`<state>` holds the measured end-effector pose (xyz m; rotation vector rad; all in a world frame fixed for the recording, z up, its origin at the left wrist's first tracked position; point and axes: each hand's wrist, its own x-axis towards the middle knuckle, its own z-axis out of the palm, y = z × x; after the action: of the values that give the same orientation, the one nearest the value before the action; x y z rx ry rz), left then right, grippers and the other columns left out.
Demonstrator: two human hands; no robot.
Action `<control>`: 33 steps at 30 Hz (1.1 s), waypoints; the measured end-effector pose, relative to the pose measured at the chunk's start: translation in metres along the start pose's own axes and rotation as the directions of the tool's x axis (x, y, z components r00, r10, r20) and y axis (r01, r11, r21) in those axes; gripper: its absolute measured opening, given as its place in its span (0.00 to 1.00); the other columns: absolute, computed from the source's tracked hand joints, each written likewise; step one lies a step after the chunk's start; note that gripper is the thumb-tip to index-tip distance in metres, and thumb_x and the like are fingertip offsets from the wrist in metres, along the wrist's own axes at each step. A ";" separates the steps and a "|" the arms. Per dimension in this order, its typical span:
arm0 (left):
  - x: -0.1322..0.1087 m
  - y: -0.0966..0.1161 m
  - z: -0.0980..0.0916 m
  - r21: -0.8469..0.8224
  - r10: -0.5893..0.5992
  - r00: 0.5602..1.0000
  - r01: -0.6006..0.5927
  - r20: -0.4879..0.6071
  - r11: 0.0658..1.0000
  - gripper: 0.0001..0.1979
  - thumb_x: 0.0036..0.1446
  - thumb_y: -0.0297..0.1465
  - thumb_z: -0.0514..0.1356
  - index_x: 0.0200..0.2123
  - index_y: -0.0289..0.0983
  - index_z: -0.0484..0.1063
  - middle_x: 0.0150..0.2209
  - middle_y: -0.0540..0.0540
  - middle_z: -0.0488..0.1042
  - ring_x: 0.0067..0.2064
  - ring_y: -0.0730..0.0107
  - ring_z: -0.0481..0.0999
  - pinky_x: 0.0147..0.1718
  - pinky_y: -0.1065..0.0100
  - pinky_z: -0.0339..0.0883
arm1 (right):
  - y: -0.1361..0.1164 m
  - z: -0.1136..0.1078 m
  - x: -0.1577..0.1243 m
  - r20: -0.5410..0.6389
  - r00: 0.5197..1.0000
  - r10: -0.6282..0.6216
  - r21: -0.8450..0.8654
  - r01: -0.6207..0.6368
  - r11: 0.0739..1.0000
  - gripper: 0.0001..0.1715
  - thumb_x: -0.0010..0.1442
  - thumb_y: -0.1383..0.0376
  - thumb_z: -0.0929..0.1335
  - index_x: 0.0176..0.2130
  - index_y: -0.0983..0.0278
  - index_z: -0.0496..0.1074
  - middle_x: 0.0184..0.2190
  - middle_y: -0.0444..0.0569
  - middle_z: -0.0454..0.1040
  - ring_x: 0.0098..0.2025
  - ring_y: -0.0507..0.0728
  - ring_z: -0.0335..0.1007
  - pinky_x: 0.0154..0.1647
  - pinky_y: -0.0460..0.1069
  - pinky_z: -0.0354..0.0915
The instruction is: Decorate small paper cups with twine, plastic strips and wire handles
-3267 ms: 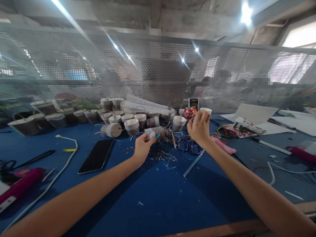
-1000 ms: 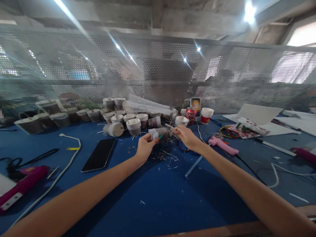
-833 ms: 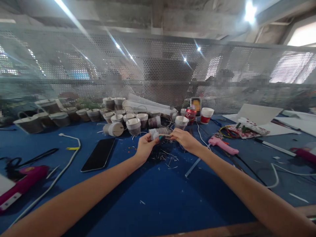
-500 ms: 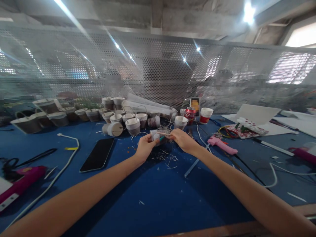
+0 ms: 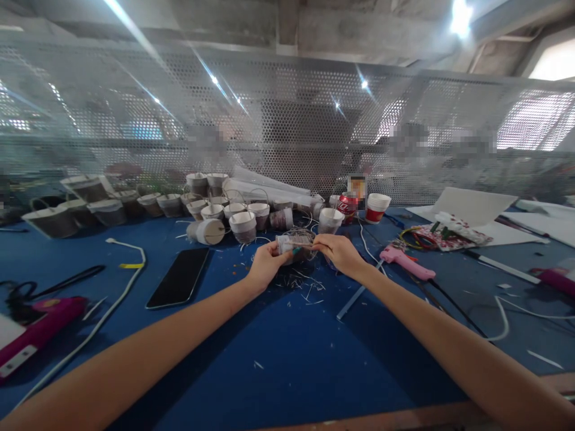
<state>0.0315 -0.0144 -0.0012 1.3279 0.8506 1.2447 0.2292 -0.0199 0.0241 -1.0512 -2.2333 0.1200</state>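
Note:
My left hand (image 5: 264, 267) is closed around a small paper cup (image 5: 290, 245) partly wrapped in brown twine, held on its side above the blue table (image 5: 278, 353). My right hand (image 5: 338, 251) pinches the loose twine at the cup's right end. Both hands meet over a litter of twine scraps (image 5: 303, 286). Which part of the cup the right fingers touch is hidden.
Several wrapped cups (image 5: 233, 215) stand behind the hands, with a red can (image 5: 347, 205) and a red-and-white cup (image 5: 376, 207). A black phone (image 5: 178, 285) lies to the left. A pink glue gun (image 5: 406, 261) lies right, another (image 5: 33, 329) far left, with white cables.
My right hand came down from raised level by the red-and-white cup and closed in on the cup's end. My left hand has kept hold of the wrapped cup.

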 end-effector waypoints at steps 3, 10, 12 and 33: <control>0.000 0.001 0.000 0.011 -0.011 1.000 0.011 -0.018 1.000 0.17 0.36 0.34 0.68 0.33 0.34 0.75 0.30 0.46 0.78 0.30 0.68 0.76 0.34 0.67 0.70 | 0.002 0.003 0.000 0.014 1.000 -0.014 0.003 0.014 1.000 0.15 0.62 0.62 0.59 0.25 0.64 0.63 0.22 0.44 0.65 0.27 0.51 0.62 0.29 0.44 0.54; 0.002 -0.001 -0.001 0.008 -0.006 0.999 0.006 -0.042 1.000 0.17 0.37 0.33 0.68 0.33 0.33 0.74 0.30 0.47 0.78 0.31 0.69 0.76 0.34 0.69 0.69 | 0.007 0.006 0.003 -0.160 0.987 -0.016 0.016 0.019 1.000 0.12 0.61 0.64 0.60 0.28 0.65 0.65 0.25 0.47 0.67 0.29 0.52 0.63 0.30 0.45 0.56; 0.002 -0.001 -0.002 -0.010 -0.008 1.000 0.007 -0.028 1.000 0.16 0.37 0.32 0.67 0.34 0.34 0.74 0.30 0.47 0.78 0.31 0.70 0.76 0.34 0.70 0.69 | 0.008 0.006 0.002 -0.071 0.994 -0.081 -0.037 0.078 0.996 0.13 0.61 0.64 0.60 0.28 0.65 0.67 0.26 0.48 0.69 0.31 0.53 0.64 0.32 0.45 0.56; -0.001 0.004 0.002 0.009 -0.042 0.999 0.042 -0.016 0.999 0.16 0.36 0.25 0.66 0.34 0.33 0.74 0.30 0.47 0.78 0.31 0.71 0.76 0.34 0.70 0.69 | 0.003 -0.004 0.004 0.212 0.970 0.115 -0.245 -0.061 0.967 0.13 0.60 0.66 0.60 0.34 0.61 0.73 0.34 0.46 0.77 0.37 0.54 0.71 0.32 0.44 0.56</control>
<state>0.0324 -0.0160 0.0029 1.3029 0.8915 1.2212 0.2316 -0.0160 0.0283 -1.3246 -2.4494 0.0099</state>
